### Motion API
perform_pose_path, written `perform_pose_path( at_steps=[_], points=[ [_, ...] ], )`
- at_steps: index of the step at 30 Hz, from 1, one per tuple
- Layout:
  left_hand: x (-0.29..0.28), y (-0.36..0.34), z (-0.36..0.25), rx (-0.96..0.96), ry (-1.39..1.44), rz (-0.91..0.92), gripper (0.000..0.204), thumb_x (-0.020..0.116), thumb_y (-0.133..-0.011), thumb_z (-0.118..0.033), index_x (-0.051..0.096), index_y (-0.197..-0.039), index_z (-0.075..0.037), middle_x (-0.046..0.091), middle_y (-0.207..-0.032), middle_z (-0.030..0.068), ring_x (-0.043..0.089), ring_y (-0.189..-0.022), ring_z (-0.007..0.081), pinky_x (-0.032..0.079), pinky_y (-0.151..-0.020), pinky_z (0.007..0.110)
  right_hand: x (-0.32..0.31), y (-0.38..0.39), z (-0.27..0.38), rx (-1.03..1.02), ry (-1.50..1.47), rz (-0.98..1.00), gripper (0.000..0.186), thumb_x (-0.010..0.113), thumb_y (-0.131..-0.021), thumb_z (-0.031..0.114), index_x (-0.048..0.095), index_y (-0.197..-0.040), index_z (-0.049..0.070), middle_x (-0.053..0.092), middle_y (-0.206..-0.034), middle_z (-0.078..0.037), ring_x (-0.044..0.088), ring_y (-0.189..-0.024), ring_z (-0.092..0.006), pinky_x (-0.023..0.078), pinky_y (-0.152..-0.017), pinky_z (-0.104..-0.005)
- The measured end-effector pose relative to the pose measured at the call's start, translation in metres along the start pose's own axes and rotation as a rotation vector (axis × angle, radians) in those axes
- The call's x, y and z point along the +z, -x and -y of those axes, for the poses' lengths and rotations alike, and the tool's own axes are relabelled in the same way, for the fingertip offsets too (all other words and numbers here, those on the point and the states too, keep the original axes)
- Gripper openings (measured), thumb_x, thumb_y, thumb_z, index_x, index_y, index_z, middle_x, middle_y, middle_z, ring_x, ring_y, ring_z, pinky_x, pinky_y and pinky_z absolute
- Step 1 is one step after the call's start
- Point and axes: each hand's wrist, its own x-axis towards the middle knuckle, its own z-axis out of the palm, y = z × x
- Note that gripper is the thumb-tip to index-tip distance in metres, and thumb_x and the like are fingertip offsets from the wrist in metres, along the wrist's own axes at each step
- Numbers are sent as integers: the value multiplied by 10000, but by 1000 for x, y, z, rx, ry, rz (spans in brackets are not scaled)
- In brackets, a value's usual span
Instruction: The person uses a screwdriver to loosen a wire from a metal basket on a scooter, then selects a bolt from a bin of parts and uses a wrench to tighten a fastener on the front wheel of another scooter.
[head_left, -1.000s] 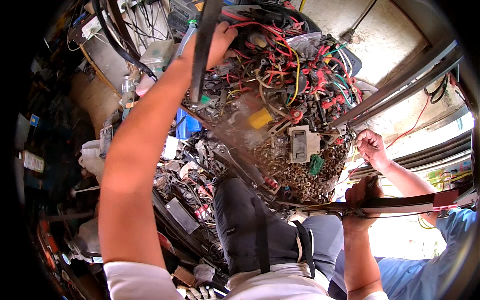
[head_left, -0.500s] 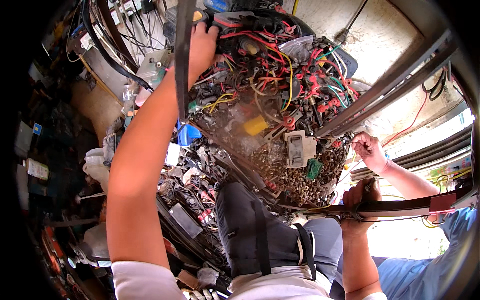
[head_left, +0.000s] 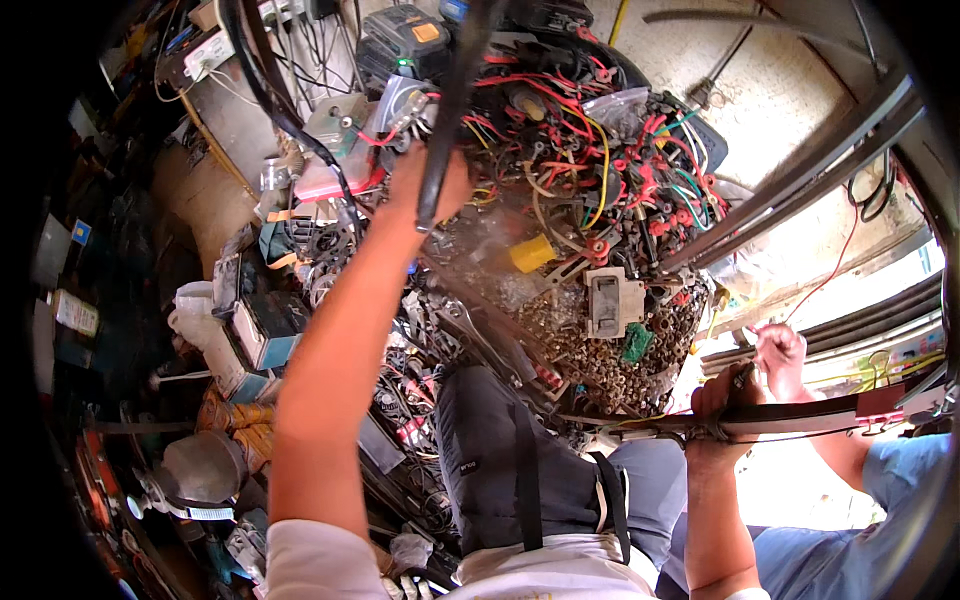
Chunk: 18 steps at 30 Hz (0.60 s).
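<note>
My left hand (head_left: 404,186) reaches down into the left side of a heap of red, yellow and black wires (head_left: 575,130) with terminals. A dark hanging strap (head_left: 447,130) crosses in front of it, and its fingers are blurred and partly hidden. At lower right my right hand (head_left: 716,396) is a closed fist, with a small dark end poking out at the top; the thing itself cannot be made out. A long dark bar (head_left: 800,415) runs beside this fist. Close behind it is another person's hand (head_left: 782,352), below a blue sleeve (head_left: 915,480).
A yellow piece (head_left: 532,254), a pale rectangular case (head_left: 604,305) and a green clump (head_left: 636,343) lie among loose nuts and bolts (head_left: 590,375). A black case (head_left: 408,40) stands at the back. Metal rails (head_left: 800,180) slant in from the right. Boxes (head_left: 265,330) crowd the left.
My left hand has come back from the dark case at the rear to the near-left wires. The other person's hand has moved down and right, closer to my right fist, which stays put.
</note>
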Motion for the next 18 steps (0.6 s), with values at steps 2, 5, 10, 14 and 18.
perform_pose_path(
  at_steps=[2,5,10,14,18],
  points=[
    [12,1,-13,-68,36,-45,341,505,-811,-294,613,-1000,-32,627,-1013,194,542,-1016,412,422,-879,477,5,0,0,15,3,-36,236,458,-921,319,490,-872,90,343,-504,24,284,-400,-80,233,-391,-239],
    [8,-10,-28,-157,134,7,392,543,-720,-289,614,-1031,-61,599,-1114,173,489,-1124,370,348,-890,522,10,1,3,25,4,-46,232,450,-931,316,478,-853,99,351,-526,25,279,-403,-71,228,-380,-229],
    [-5,-11,-58,-231,359,68,362,596,-663,-228,627,-981,-57,620,-1055,177,552,-1022,398,360,-829,561,-5,-2,3,-18,0,36,260,428,-947,330,445,-803,113,317,-523,30,272,-407,-71,216,-367,-227],
    [8,-17,-63,-292,579,-27,386,531,-709,-180,583,-1072,-57,618,-1020,220,564,-996,414,412,-817,537,-2,0,1,12,33,-20,296,391,-950,387,455,-836,122,325,-527,25,286,-414,-92,260,-396,-256],
    [21,-27,-99,-398,735,-251,394,512,-727,-162,566,-1078,9,594,-1015,274,555,-992,430,427,-857,486,-11,0,2,-43,43,148,285,368,-961,307,519,-949,66,362,-563,6,272,-425,-87,235,-401,-242]
  ],
)
